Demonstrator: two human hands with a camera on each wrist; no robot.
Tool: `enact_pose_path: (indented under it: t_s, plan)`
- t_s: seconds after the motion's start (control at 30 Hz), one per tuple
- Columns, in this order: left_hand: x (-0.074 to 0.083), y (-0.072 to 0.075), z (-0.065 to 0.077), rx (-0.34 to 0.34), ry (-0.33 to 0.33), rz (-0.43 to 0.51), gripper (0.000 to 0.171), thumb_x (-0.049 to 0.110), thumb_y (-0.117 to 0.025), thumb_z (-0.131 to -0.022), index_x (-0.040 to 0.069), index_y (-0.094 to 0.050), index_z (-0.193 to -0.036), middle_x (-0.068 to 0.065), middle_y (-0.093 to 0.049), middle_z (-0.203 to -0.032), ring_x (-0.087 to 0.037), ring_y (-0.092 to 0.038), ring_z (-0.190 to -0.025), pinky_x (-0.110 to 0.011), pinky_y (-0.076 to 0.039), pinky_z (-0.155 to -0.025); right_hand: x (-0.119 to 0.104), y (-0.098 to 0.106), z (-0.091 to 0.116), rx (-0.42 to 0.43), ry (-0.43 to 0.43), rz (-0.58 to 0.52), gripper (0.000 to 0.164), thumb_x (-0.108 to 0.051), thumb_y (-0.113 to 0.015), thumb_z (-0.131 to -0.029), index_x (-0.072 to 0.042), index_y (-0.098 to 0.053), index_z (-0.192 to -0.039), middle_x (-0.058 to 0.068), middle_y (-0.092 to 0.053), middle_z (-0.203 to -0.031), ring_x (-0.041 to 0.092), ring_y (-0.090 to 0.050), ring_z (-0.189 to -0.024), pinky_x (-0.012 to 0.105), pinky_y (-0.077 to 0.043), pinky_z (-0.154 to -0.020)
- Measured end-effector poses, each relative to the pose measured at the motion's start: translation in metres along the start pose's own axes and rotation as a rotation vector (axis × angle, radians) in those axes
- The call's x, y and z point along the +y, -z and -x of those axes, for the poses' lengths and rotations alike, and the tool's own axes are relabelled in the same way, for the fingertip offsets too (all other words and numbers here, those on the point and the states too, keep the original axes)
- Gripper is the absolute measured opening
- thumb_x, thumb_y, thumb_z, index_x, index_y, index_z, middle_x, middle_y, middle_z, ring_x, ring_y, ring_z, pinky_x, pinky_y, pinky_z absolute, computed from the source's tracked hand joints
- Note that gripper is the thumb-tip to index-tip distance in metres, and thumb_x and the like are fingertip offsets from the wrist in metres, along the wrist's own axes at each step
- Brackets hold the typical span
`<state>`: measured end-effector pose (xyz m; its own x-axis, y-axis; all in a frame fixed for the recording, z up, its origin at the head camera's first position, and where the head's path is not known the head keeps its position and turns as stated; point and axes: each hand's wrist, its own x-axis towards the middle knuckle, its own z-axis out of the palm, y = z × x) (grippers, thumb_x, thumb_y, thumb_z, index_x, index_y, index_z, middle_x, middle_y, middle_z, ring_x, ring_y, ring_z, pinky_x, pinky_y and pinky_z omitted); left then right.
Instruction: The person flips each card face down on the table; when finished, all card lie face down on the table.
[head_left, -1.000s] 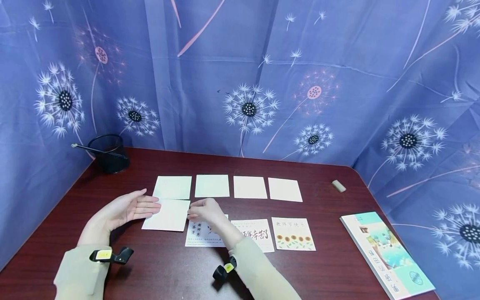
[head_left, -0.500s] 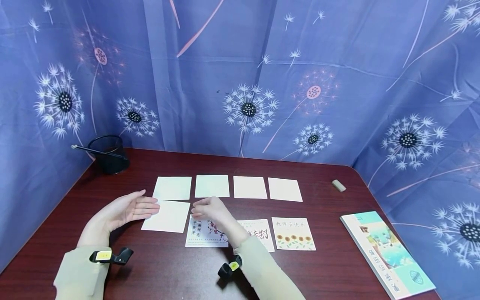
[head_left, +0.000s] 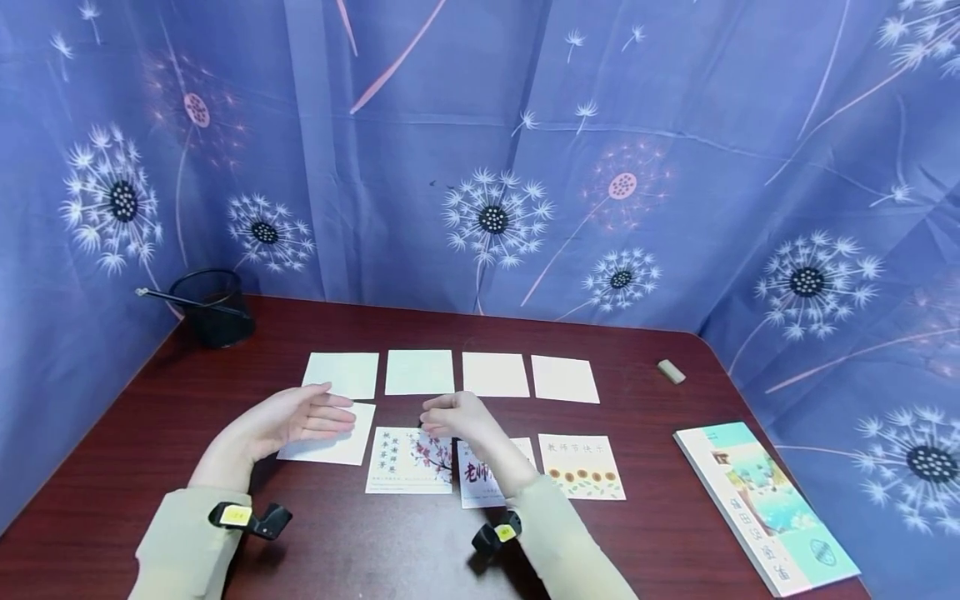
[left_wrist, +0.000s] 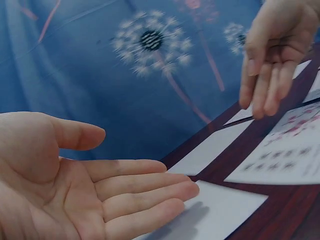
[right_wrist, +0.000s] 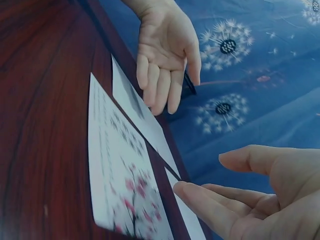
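Note:
My left hand [head_left: 300, 425] hovers palm-up over the blank white card [head_left: 341, 452] at the front left, fingers straight and holding nothing. In the left wrist view its shadow falls on that card. Above the upper right corner of the plum-blossom card [head_left: 401, 462] is my right hand [head_left: 467, 421], fingers loosely bent. A gap between thumb and fingers shows in the right wrist view, with nothing in it. Under the right forearm lies a partly hidden card with dark red writing [head_left: 476, 473]. A sunflower card [head_left: 581, 467] ends this front row on the right.
Several blank white cards form a back row, one of them [head_left: 495, 375] beyond my right hand. A black mesh pen holder [head_left: 217, 321] with a pencil stands back left. An eraser [head_left: 671, 372] and a thick book [head_left: 772, 508] lie at the right. Blue curtain surrounds the table.
My right hand has moved right, from the blank card's edge to over the plum-blossom card, uncovering more of that card. My left hand has shifted right over the blank card. The cards stay put.

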<state>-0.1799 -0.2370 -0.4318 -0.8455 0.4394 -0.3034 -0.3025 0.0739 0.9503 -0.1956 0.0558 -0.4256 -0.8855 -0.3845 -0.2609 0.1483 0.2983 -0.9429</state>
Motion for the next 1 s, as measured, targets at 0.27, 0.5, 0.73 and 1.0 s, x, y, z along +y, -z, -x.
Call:
enact_pose_path:
  t_s: [0.27, 0.5, 0.73, 1.0]
  plan:
    - [0.001, -0.019, -0.009, -0.044, 0.022, -0.007, 0.062, 0.033, -0.030, -0.107, -0.019, -0.032, -0.142, -0.033, -0.052, -0.136, -0.029, -0.064, -0.116, -0.034, -0.053, -0.097, 0.009, 0.019, 0.009, 0.022, -0.021, 0.052, 0.038, -0.009, -0.061, -0.091, 0.012, -0.060, -0.123, 0.024, -0.070, -0.112, 0.030, -0.071, -0.097, 0.033, -0.058, -0.087]
    - [-0.001, -0.028, -0.016, -0.063, 0.043, -0.024, 0.061, 0.030, -0.028, -0.107, -0.020, -0.031, -0.141, -0.036, -0.051, -0.136, -0.031, -0.063, -0.117, -0.036, -0.052, -0.099, 0.015, 0.021, 0.015, -0.005, -0.035, 0.081, 0.034, -0.009, -0.059, -0.091, 0.011, -0.063, -0.118, 0.023, -0.072, -0.106, 0.027, -0.072, -0.092, 0.032, -0.059, -0.084]
    - [-0.001, -0.030, -0.017, -0.055, 0.046, -0.018, 0.062, 0.030, -0.028, -0.107, -0.022, -0.030, -0.140, -0.037, -0.051, -0.134, -0.030, -0.064, -0.115, -0.036, -0.053, -0.097, 0.017, 0.020, 0.014, 0.001, -0.078, 0.103, 0.033, -0.012, -0.064, -0.091, 0.009, -0.065, -0.117, 0.020, -0.073, -0.102, 0.023, -0.073, -0.090, 0.031, -0.059, -0.082]
    - [-0.003, -0.030, -0.019, -0.053, 0.050, -0.012, 0.063, 0.032, -0.029, -0.107, -0.022, -0.032, -0.139, -0.036, -0.055, -0.131, -0.028, -0.066, -0.112, -0.035, -0.054, -0.096, 0.019, 0.020, 0.013, 0.017, -0.074, 0.099, 0.032, -0.012, -0.062, -0.091, 0.009, -0.066, -0.116, 0.020, -0.073, -0.103, 0.024, -0.073, -0.092, 0.031, -0.059, -0.082]
